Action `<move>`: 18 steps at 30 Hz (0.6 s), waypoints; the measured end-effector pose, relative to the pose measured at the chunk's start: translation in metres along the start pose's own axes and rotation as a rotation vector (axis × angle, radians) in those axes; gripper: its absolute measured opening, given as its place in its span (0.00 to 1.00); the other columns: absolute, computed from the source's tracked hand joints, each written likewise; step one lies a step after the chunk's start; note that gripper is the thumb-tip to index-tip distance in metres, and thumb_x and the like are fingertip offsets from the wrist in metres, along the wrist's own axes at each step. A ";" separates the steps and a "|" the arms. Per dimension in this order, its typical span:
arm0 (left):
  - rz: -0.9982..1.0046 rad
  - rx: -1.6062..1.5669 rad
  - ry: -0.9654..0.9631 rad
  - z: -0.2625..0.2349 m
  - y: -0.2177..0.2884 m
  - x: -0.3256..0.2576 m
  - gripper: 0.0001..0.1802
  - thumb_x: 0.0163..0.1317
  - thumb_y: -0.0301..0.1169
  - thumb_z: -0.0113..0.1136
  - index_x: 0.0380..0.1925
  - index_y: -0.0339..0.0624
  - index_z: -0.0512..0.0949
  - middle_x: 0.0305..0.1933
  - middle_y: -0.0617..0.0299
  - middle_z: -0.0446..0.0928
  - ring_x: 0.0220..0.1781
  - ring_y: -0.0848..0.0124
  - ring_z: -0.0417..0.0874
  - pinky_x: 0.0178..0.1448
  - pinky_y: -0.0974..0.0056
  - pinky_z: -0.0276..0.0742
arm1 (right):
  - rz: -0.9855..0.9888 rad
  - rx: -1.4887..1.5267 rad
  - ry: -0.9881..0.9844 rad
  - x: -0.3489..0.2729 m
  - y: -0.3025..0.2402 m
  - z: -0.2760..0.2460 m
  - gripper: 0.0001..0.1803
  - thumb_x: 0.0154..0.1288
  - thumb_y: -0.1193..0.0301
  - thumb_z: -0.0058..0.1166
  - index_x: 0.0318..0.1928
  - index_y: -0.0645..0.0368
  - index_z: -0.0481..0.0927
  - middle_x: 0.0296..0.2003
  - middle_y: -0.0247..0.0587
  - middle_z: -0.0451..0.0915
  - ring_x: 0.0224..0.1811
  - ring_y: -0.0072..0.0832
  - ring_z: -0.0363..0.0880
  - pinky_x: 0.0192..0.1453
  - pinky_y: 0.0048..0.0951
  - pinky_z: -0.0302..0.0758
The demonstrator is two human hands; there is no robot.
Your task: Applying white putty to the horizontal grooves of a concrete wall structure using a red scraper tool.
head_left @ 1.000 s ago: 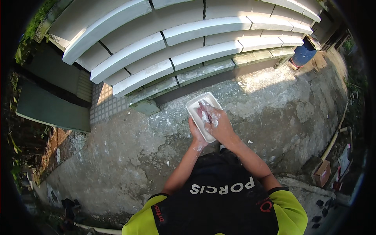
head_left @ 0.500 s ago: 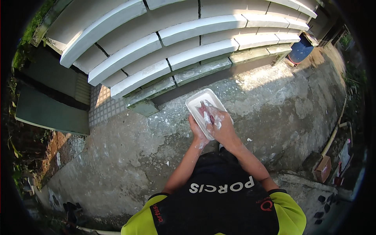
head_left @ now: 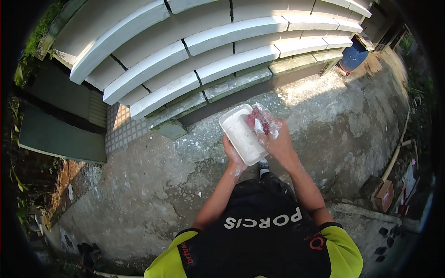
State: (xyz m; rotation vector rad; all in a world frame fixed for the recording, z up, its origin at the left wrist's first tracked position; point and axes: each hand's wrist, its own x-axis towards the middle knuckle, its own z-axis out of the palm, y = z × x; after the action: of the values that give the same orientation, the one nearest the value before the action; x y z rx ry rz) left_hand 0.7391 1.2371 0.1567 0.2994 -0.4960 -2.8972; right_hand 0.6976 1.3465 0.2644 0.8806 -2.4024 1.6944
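Note:
My left hand [head_left: 234, 154] grips a white rectangular tray [head_left: 224, 121] from its left side and from beneath, holding it tilted over the ground. White stuff that looks like paint [head_left: 242, 135] coats the inside of the tray. My right hand [head_left: 279, 142] is closed on a red wad [head_left: 257, 121] smeared with white, perhaps a sponge or a rag; which of the two I cannot tell. This wad is at the tray's upper right rim. White smears cover the fingers of my right hand and spot both wrists.
Ahead stands a low wall with stepped white ledges [head_left: 241, 60], its lowest ledge [head_left: 238, 85] greenish and patchy. Stained concrete ground [head_left: 153, 185] lies around me. A blue drum [head_left: 354, 56] stands at the far right, a cardboard box [head_left: 384, 195] at the right, a green panel [head_left: 60, 136] at the left.
My right hand has lifted the red wad out of the tray's middle and moved it right to the rim. The white inside of the tray now shows. My left hand has barely moved.

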 end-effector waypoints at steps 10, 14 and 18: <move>0.018 0.010 0.019 -0.006 -0.011 0.003 0.35 0.63 0.53 0.28 0.64 0.44 0.60 0.62 0.55 0.67 0.62 0.58 0.70 0.65 0.52 0.65 | 0.082 0.073 0.022 -0.015 -0.003 0.009 0.23 0.45 0.81 0.51 0.48 0.68 0.75 0.30 0.56 0.77 0.27 0.42 0.77 0.36 0.34 0.74; -0.030 0.009 0.051 -0.008 -0.010 0.002 0.33 0.64 0.52 0.30 0.62 0.45 0.63 0.60 0.58 0.69 0.59 0.62 0.71 0.63 0.54 0.67 | 0.003 -0.009 -0.027 -0.015 0.010 0.014 0.24 0.44 0.79 0.51 0.48 0.67 0.75 0.26 0.51 0.77 0.26 0.31 0.75 0.36 0.31 0.73; -0.025 0.039 -0.037 0.001 -0.006 0.000 0.34 0.63 0.53 0.29 0.63 0.43 0.62 0.61 0.57 0.68 0.61 0.60 0.70 0.64 0.53 0.67 | 0.104 0.012 -0.026 0.002 0.004 -0.020 0.22 0.46 0.82 0.48 0.47 0.67 0.75 0.33 0.57 0.79 0.33 0.48 0.79 0.41 0.35 0.74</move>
State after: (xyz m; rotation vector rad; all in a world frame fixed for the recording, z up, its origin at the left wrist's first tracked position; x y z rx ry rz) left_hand 0.7384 1.2429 0.1555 0.2599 -0.5596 -2.9251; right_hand 0.6889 1.3644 0.2691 0.7974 -2.4987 1.7441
